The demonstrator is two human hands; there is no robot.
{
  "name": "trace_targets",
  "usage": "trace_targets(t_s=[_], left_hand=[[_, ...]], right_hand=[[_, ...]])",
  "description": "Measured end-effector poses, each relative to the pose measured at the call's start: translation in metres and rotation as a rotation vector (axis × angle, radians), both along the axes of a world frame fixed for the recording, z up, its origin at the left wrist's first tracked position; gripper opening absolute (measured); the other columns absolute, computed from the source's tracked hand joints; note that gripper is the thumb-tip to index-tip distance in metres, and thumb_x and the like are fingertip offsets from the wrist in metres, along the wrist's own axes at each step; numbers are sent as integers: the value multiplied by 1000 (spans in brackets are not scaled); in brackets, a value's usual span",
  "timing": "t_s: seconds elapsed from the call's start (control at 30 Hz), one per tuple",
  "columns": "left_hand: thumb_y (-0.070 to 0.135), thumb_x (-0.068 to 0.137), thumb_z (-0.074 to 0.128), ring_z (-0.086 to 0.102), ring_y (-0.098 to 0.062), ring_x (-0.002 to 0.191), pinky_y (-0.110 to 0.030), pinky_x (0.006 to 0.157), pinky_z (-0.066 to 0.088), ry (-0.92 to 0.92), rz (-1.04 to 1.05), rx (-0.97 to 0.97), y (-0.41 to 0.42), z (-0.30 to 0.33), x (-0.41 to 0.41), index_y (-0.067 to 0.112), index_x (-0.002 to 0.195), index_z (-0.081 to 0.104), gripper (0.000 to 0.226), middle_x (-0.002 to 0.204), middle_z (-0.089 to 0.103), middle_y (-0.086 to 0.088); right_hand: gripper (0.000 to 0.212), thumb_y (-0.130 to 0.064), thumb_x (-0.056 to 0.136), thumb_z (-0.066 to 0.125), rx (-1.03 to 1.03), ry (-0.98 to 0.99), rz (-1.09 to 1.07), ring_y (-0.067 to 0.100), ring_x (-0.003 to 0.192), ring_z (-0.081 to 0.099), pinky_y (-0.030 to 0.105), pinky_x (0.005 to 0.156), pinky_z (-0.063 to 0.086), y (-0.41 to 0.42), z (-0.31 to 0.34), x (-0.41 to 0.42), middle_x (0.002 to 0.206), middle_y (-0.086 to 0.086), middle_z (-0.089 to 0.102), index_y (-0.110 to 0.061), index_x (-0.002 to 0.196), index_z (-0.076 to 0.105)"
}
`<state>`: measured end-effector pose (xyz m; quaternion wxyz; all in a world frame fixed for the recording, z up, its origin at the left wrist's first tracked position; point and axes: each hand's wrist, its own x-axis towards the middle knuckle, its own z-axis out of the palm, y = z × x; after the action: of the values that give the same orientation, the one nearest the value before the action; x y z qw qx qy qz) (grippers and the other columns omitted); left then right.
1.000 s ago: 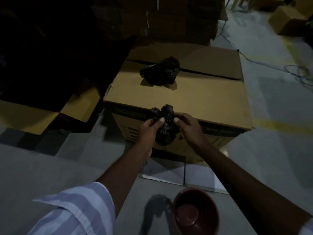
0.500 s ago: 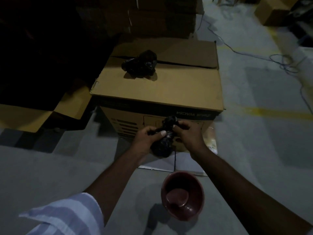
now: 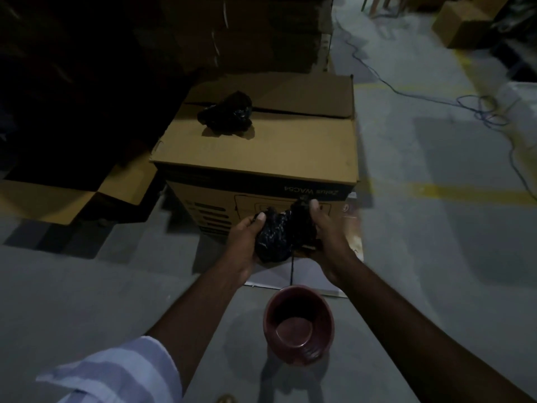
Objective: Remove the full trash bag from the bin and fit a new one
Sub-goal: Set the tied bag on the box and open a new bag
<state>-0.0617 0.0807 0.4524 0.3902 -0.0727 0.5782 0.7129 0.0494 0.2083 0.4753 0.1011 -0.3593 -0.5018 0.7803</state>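
A crumpled black trash bag (image 3: 276, 237) is held between both hands in front of a cardboard box (image 3: 279, 152). My left hand (image 3: 244, 242) grips its left side and my right hand (image 3: 327, 234) grips its right side, pulling the plastic slightly apart. A thin black strand hangs down from the bag. Below my hands, a small dark-red bin (image 3: 299, 324) stands on the floor, with nothing visible inside. A second crumpled black bag (image 3: 226, 113) lies on top of the box near its far left.
Flattened cardboard (image 3: 72, 199) lies on the floor at the left. Stacked boxes (image 3: 247, 30) rise behind the box in the dark. A blue cable (image 3: 476, 109) trails over the grey floor at the right, near a yellow floor line (image 3: 453, 190). Another carton (image 3: 462, 21) sits at the far right.
My hands have lowered the black bag from the box's front edge to in front of its side, above the red bin, and parted it slightly. The view has tilted down.
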Motion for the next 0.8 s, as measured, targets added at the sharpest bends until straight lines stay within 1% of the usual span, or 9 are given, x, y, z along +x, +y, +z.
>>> trace_targets(t_s=[0.07, 0.17, 0.27, 0.37, 0.43, 0.53, 0.63, 0.7, 0.8], left_hand=[[28, 98, 66, 70, -34, 108, -42, 75, 62, 9, -13, -10, 2, 4, 9, 4, 124, 65, 35, 118, 73, -16], [23, 94, 70, 70, -36, 107, -41, 65, 61, 17, -34, -33, 4, 8, 18, 6, 119, 65, 30, 115, 73, -16], [18, 94, 70, 70, -34, 101, -38, 62, 60, 26, -27, -40, 8, 12, 25, 3, 123, 63, 33, 112, 74, -15], [16, 94, 70, 70, -29, 95, -35, 62, 60, 36, 18, -43, 10, 11, 27, 2, 126, 62, 35, 110, 73, -14], [14, 94, 69, 68, -31, 101, -38, 72, 59, 34, 64, -33, 10, 7, 22, 3, 125, 63, 34, 114, 71, -16], [12, 95, 67, 65, -36, 114, -50, 91, 58, 20, 138, -25, 9, -1, 12, 3, 127, 62, 33, 122, 69, -19], [6, 95, 65, 64, -36, 111, -45, 86, 58, 10, 199, -13, 10, -8, 5, -1, 132, 58, 38, 121, 67, -20], [2, 94, 65, 66, -33, 107, -42, 83, 59, 7, 226, -9, 9, -12, 2, 1, 129, 59, 36, 119, 67, -19], [-2, 94, 64, 64, -35, 110, -49, 92, 55, -18, 268, 3, 7, -20, -3, 4, 124, 62, 31, 117, 68, -19]], right_hand=[[50, -54, 89, 66, 50, 31, 74, 21, 111, 72, 47, 89, 63, -1, 6, 10, 122, 3, 73, -22, 127, 66], [44, -24, 85, 82, 118, 41, 84, 24, 113, 70, 50, 92, 61, 2, 8, 20, 123, 2, 71, -25, 125, 63], [34, -4, 92, 72, 245, -23, 44, 27, 108, 72, 53, 91, 61, 11, 2, 27, 118, 4, 74, -24, 119, 69], [23, -5, 98, 62, 273, -96, -75, 28, 95, 77, 49, 84, 64, 27, -2, 35, 108, 12, 78, -10, 117, 73], [17, -9, 99, 63, 272, -128, -138, 31, 89, 77, 50, 80, 65, 38, -7, 41, 98, 11, 80, -8, 110, 76], [14, -15, 99, 65, 312, -142, -185, 30, 84, 77, 52, 75, 65, 51, -12, 46, 90, 10, 79, -14, 94, 78], [16, -17, 101, 62, 299, -149, -239, 22, 76, 76, 32, 57, 61, 59, -15, 48, 95, 15, 78, -15, 93, 75], [17, -19, 101, 61, 275, -150, -272, 29, 84, 76, 35, 59, 61, 63, -17, 46, 98, 18, 77, -14, 92, 74], [20, -22, 101, 63, 205, -139, -335, 32, 85, 72, 42, 71, 62, 69, -18, 44, 97, 18, 76, -9, 93, 76]])
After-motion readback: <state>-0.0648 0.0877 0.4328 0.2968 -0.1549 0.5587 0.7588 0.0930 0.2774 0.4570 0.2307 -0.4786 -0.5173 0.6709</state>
